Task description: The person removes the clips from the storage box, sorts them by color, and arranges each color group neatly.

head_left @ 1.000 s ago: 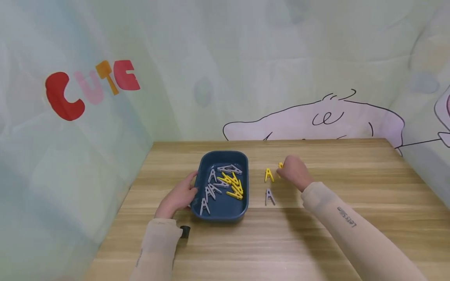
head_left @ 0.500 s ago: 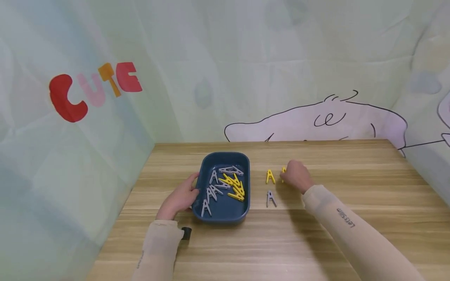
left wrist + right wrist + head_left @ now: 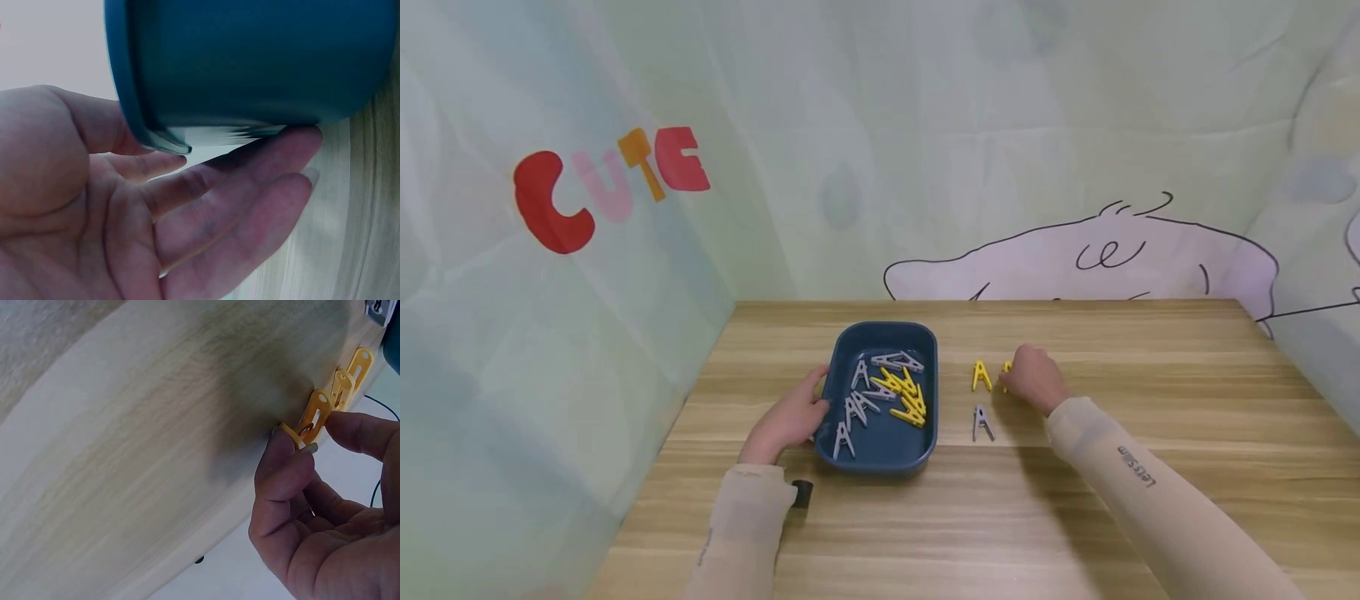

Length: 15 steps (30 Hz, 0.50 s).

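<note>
Right hand (image 3: 1033, 379) is sitting on the desk (image 3: 1150, 500) right of the blue tray (image 3: 882, 454), pinching a yellow clothespin (image 3: 1006, 368). Right wrist view: thumb and forefinger are clamped on that clip (image 3: 310, 422), the clip's end is touching the desk surface, the other fingers (image 3: 350, 515) are curling loosely behind.

Just left of the held clip, a second yellow clip (image 3: 981, 377) is lying on the desk, close but apart from it as far as the head view shows. A grey clip (image 3: 982, 423) is lying nearer the person, directly below the second yellow one, well clear of the hand.

Left hand (image 3: 786, 421) is resting against the tray's left wall. Left wrist view: fingers (image 3: 250, 181) are lying nearly straight and relaxed along the underside of the tray rim (image 3: 134, 94), touching it, not wrapping it; thumb position I cannot tell.

Tray is sitting flat on the desk, left of centre. Inside: a cluster of yellow clips (image 3: 904, 393) on the right half, grey clips (image 3: 853, 407) spreading over the left half and far end, some overlapping.

Small black object (image 3: 802, 492) is showing at the left sleeve cuff (image 3: 752, 492).
</note>
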Motion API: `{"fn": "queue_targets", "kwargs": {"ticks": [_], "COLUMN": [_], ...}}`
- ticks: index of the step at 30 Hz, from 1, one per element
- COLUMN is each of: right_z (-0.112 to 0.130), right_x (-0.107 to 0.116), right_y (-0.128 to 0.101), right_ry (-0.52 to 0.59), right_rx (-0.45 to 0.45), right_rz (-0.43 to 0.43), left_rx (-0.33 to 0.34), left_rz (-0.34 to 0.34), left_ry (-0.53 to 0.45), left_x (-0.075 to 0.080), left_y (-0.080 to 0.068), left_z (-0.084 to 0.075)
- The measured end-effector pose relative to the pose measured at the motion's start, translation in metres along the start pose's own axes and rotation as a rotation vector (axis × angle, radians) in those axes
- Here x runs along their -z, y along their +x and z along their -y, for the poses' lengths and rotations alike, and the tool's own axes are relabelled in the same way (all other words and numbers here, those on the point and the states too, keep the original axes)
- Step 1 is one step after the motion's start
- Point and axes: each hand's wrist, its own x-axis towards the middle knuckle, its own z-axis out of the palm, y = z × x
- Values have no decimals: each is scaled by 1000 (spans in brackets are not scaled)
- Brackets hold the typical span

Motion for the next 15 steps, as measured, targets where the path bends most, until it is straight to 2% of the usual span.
{"fn": "queue_targets", "kwargs": {"ticks": [8, 12, 15], "right_z": [0, 5, 21], "right_x": [0, 2, 3], "right_y": [-1, -5, -12], "right_ry": [-18, -43, -23], "right_rx": [-7, 67, 155], "right_rz": [-11, -143, -242], "left_rx": [-9, -15, -13], "left_rz": [3, 4, 6], "left_ry": [-9, -11, -12], "left_x": [-1, 0, 0], "left_y": [-1, 0, 0], "left_z": [-1, -2, -2]}}
